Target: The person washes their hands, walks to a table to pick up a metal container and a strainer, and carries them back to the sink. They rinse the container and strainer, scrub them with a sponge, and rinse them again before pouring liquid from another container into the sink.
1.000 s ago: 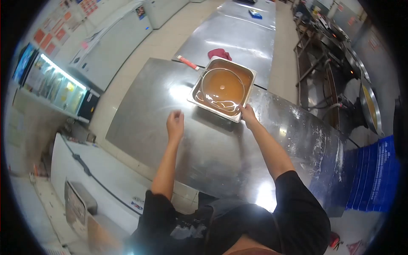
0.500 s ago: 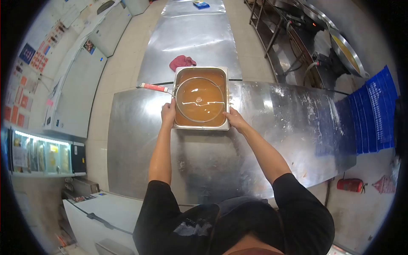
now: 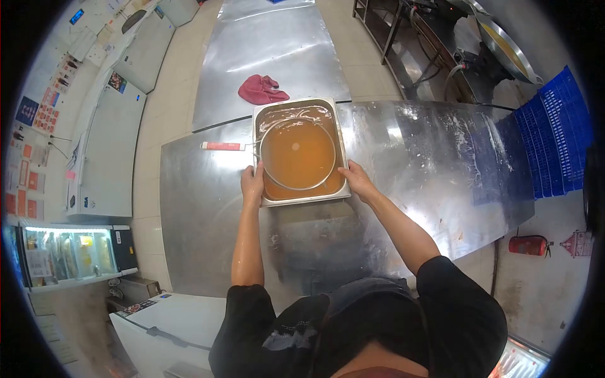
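Note:
Brown-orange liquid fills much of a rectangular metal pan [image 3: 305, 201] on the steel table. Over the liquid lies a round strainer [image 3: 297, 153], its red-and-white handle [image 3: 222, 146] sticking out past the pan's left side. My left hand [image 3: 253, 183] grips the pan's left edge near the front corner. On the right edge, my right hand [image 3: 358, 181] holds the rim with the thumb on top. Both hands' undersides are hidden.
A dark red cloth [image 3: 262, 89] lies just behind the pan. Blue crates [image 3: 556, 135] stand at the table's right end. Large woks [image 3: 504, 49] are at the upper right, white freezers [image 3: 110, 142] at the left.
The view has shifted and turned slightly. The pan, with both hands still on it, sits a little lower in view and slightly tilted; the liquid's surface has moved.

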Tool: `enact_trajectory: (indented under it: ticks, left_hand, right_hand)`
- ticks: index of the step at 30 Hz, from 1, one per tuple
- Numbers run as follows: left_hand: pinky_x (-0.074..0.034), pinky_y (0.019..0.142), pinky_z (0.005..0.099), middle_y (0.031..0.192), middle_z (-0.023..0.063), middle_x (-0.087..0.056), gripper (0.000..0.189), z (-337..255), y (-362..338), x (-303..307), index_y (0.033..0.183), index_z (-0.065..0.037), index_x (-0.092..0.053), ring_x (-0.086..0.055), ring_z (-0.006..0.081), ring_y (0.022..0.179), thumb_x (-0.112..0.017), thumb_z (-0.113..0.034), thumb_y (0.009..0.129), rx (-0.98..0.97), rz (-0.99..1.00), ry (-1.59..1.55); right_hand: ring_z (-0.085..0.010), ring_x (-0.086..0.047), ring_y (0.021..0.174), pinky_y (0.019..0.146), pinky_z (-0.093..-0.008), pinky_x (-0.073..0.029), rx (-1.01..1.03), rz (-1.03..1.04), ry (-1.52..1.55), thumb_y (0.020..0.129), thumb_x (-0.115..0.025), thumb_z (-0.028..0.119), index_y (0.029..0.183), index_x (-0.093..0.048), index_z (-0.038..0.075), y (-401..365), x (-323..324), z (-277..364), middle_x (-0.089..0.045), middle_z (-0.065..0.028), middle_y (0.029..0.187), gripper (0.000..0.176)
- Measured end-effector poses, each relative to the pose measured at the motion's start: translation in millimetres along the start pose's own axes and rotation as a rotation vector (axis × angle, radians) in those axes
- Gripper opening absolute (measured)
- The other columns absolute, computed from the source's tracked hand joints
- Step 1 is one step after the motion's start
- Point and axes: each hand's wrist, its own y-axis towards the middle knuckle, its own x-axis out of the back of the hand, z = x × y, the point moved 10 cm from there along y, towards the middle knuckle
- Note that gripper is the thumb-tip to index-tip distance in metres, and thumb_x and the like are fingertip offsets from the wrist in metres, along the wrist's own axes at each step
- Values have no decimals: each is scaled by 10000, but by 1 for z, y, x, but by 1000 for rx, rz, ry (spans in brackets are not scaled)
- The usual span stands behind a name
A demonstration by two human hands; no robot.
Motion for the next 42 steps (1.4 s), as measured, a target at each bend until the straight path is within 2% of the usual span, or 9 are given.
enact_trajectory:
  ticks: [2,7,14,19,22,32,36,41,42]
  left_hand:
    - [-364,566,316,667,21,-443,443,3,-23,-8,702,-11,-477,-371,117,646,-592,-382,913,6,75,-170]
    - [-432,640,266,777,33,-595,340,25,-74,-22,862,2,-575,-488,86,706,-567,-328,941,9,164,-178]
    - [-405,586,271,698,14,-579,341,12,-171,-34,797,4,-589,-467,72,662,-578,-308,934,-62,110,-294]
    - [-384,565,277,675,-1,-544,339,15,-240,-59,769,-5,-571,-437,74,643,-584,-302,931,-87,90,-234]
    - [-349,530,276,630,-17,-476,350,-32,-288,-69,715,-27,-526,-394,72,611,-593,-298,926,-127,-12,-339]
    - [-272,437,266,598,-59,-368,428,-144,-468,-181,616,-92,-354,-300,49,528,-608,-252,922,-100,162,-311]
    - [-288,457,241,602,-47,-365,410,-203,-533,-238,631,-100,-354,-324,41,556,-599,-242,928,-231,276,-137]
    - [-393,572,218,733,10,-564,241,-255,-611,-346,758,-36,-502,-450,53,645,-533,-160,962,-251,653,-294]
    - [-393,572,218,733,10,-564,241,-311,-649,-342,758,-36,-502,-450,53,645,-533,-160,962,-213,695,-241]
  right_hand:
    - [-149,-575,940,840,-289,-448,-26,-14,39,922,-505,135,1155,-543,-27,-21,5,3,-623,-97,1045,287]
    - [-128,-581,892,793,-280,-455,-77,-24,-20,904,-523,131,1110,-579,-16,-66,26,-11,-634,-79,993,259]
    - [-108,-584,712,658,-276,-474,89,-189,-3,880,-527,107,988,-639,-28,-125,69,-49,-657,-50,807,206]
    - [-88,-574,726,660,-260,-467,108,-221,30,870,-530,81,958,-634,-39,-198,114,-55,-649,-44,795,182]
    - [-84,-571,720,658,-259,-467,152,-223,38,864,-529,67,939,-631,-41,-226,155,-53,-647,-38,792,166]
    - [-88,-577,700,644,-263,-465,125,-273,142,845,-523,59,937,-633,-37,-397,334,-31,-656,-49,799,173]
    - [-88,-565,666,614,-268,-455,146,-549,37,839,-529,84,927,-629,-33,-503,419,-23,-642,-47,766,177]
    - [-102,-541,629,571,-286,-432,41,-764,145,834,-554,130,898,-615,-39,-623,495,-66,-602,-35,704,191]
    - [-102,-541,629,571,-286,-432,-22,-787,185,834,-554,130,898,-615,-39,-666,519,-29,-602,-35,704,191]
